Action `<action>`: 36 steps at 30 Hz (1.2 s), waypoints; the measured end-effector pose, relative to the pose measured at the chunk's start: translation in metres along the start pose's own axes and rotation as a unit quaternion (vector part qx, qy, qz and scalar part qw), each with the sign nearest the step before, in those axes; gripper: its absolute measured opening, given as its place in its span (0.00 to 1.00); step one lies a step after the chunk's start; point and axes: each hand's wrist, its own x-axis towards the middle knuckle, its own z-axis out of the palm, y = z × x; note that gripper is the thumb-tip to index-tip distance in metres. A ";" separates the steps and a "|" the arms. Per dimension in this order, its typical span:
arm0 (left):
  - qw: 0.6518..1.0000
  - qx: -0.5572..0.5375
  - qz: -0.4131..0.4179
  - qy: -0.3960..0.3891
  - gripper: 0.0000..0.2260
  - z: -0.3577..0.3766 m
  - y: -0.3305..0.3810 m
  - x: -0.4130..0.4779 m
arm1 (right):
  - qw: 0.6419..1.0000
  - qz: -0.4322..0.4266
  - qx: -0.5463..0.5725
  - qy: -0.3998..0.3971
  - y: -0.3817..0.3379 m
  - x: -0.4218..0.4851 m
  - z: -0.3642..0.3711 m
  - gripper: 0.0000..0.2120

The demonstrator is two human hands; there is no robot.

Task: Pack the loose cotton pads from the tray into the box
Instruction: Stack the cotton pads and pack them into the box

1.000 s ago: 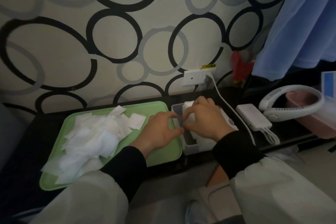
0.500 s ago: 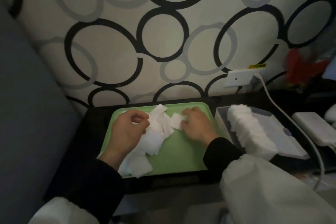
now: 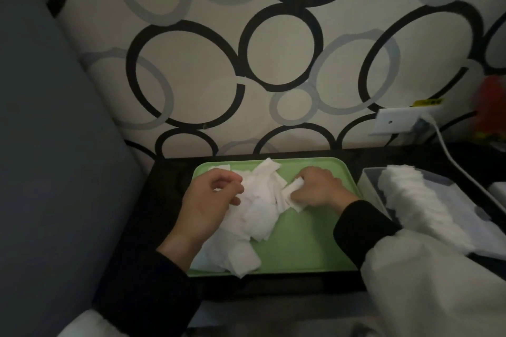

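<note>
Hands at work over a green tray (image 3: 301, 249): we look down on a dark desk (image 3: 169, 194) set against circle-patterned wallpaper (image 3: 279, 49), where a person in black cuffs and pale sleeves reaches into a heap of white squares. The loose cotton pads (image 3: 257, 216) lie piled over the tray's left half, from its far rim to its near rim, and one pad overhangs the near edge.

The left hand (image 3: 210, 200) rests on the left side of the heap, its fingers (image 3: 231, 185) curled in toward the thumb. We cannot tell whether they have actually closed on a pad. The right hand (image 3: 320, 189) sits at the heap's right edge, near the far rim, with its fingers bent round a small bunch of pads and pinching them against the thumb.

Just beside the tray on the right stands the pale, open box (image 3: 369, 180). It holds a dense row of pads (image 3: 410, 200) set on edge, which rises above its walls. The right sleeve (image 3: 424, 282) covers the box's near end.

On the wall behind, a white socket (image 3: 394, 123) carries a plug, and a white cable (image 3: 449, 159) runs down from it past the box. A grey padded surface (image 3: 54, 145) fills the left side of our view, and something red (image 3: 490, 107), too blurred to name, shows at the right edge.
</note>
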 end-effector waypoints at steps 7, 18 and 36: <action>1.000 0.004 0.005 0.004 0.04 -0.010 -0.007 -0.003 | 0.998 -0.046 0.028 -0.028 0.011 -0.014 -0.007 0.14; 0.994 0.031 0.083 -0.060 0.13 0.016 0.007 -0.011 | 0.943 -0.151 0.294 -0.027 0.008 -0.066 -0.036 0.22; 0.990 -0.137 -0.005 -0.043 0.08 0.035 0.018 -0.003 | 0.897 -0.151 0.413 0.048 -0.016 -0.057 -0.050 0.06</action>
